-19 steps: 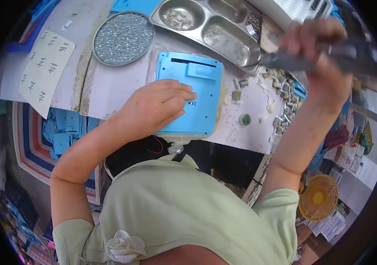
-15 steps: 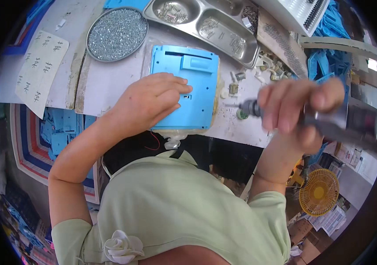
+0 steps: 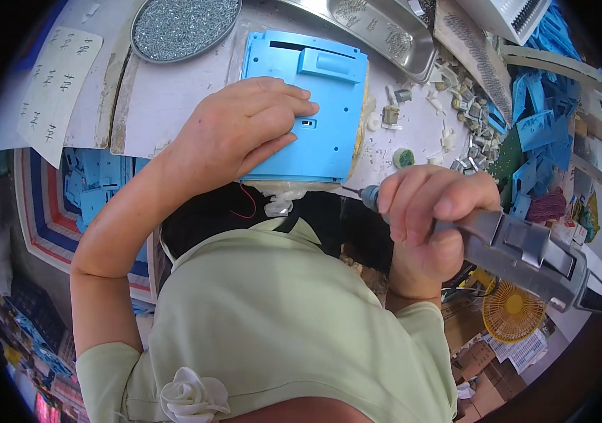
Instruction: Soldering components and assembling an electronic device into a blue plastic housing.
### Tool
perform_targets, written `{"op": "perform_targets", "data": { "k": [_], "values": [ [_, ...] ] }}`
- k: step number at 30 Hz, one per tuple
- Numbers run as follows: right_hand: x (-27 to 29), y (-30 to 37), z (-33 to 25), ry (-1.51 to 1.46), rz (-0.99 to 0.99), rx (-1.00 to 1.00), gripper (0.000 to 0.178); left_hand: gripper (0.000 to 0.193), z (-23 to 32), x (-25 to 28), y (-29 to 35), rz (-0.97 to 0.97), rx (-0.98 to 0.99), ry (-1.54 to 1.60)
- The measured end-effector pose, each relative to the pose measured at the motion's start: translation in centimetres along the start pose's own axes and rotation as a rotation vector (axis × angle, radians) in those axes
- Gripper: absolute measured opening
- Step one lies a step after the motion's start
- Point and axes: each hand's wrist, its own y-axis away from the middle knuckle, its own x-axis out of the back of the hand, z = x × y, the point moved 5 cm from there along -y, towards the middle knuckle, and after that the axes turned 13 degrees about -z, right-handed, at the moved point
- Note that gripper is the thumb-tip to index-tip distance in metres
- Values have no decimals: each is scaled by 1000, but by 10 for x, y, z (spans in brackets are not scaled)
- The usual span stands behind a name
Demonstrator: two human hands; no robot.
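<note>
A light, muted green top (image 3: 280, 324) of smooth, plain cloth was worn, with soft creases across its front and a rounded neckline (image 3: 301, 392) near the lower edge of the view. Its short, loose sleeves (image 3: 107, 377) ended above the elbows, leaving both forearms (image 3: 128, 204), the left grip (image 3: 248, 127) and the right grip (image 3: 435, 211) bare. A white, rose-shaped flower (image 3: 194, 397) with layered, curled petals adorned the chest, toward the wearer's left.

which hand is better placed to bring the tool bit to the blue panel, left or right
Probably the right hand: it grips the grey power tool, whose bit points toward the near right corner of the blue panel. The left hand rests on the panel, seemingly better placed to steady it.
</note>
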Motion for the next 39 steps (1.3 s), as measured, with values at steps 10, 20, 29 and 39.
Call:
{"op": "perform_targets", "data": {
  "k": [10, 20, 29, 39],
  "values": [
    [7, -4, 14, 47, 0, -43, 30, 17, -1, 0, 0, 7, -8, 7],
    [7, -6, 11, 37, 62, -43, 35, 16, -2, -1, 0, 17, -19, 13],
    [8, -7, 9, 74, 47, -17, 33, 16, -2, 0, 0, 15, -9, 14],
    [3, -4, 10, 176, 87, -18, 34, 17, -3, -2, 1, 24, -12, 29]
  ]
}}
